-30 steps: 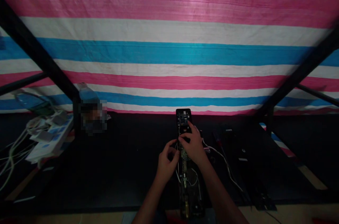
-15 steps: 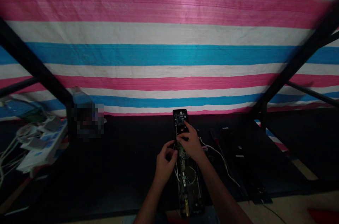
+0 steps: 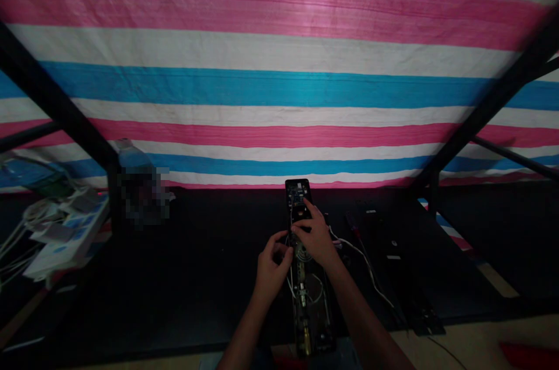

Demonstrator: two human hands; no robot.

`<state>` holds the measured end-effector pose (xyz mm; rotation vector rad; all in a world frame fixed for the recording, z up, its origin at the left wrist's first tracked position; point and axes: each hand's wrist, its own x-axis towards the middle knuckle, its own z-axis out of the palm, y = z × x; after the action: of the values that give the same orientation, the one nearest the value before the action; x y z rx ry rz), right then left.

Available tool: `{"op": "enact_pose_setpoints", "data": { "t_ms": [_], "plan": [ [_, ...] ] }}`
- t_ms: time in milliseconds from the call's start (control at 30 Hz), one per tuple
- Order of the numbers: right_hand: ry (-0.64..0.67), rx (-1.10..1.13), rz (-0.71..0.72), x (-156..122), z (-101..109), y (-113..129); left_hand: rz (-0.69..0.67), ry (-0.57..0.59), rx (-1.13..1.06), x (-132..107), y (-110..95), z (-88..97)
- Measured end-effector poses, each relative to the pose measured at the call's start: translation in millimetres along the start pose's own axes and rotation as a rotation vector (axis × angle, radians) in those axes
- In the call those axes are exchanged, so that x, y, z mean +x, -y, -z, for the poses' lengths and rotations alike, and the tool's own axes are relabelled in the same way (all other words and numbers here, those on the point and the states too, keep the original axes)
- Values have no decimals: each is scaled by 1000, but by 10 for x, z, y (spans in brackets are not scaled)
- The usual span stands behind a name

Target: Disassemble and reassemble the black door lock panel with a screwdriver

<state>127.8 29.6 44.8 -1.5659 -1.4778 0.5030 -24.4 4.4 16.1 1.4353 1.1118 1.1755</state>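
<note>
A long, narrow opened electronic device (image 3: 318,317) in a black casing lies lengthwise before me. A circuit board (image 3: 299,190) fills its far end, and a brass-coloured fitting (image 3: 306,342) sits near its close end. Thin white wire (image 3: 290,285) runs along its left side. My left hand (image 3: 274,260) is curled at the left edge, thumb and fingers bent in by the wire; what they grip is too small to see. Over the upper part, my right hand (image 3: 313,236) reaches its index finger onto the board. Its thumb and other fingers pinch something hidden near the left edge.
Right of the device lie a screwdriver (image 3: 356,231), a white cable (image 3: 365,260) and a long black panel (image 3: 402,277) on the black table (image 3: 187,288). A white power strip (image 3: 65,250) with cables is at the left. Black frame bars slant up both sides before a striped sheet (image 3: 279,90).
The camera view has shifted slightly. Both hands keep practically the same pose on the device.
</note>
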Motion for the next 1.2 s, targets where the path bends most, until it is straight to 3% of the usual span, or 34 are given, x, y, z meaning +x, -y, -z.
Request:
{"op": "enact_pose_setpoints", "data": {
  "t_ms": [1200],
  "plan": [
    [55, -50, 80, -51, 35, -37, -18, 12, 16, 4, 57, -3]
  ]
}}
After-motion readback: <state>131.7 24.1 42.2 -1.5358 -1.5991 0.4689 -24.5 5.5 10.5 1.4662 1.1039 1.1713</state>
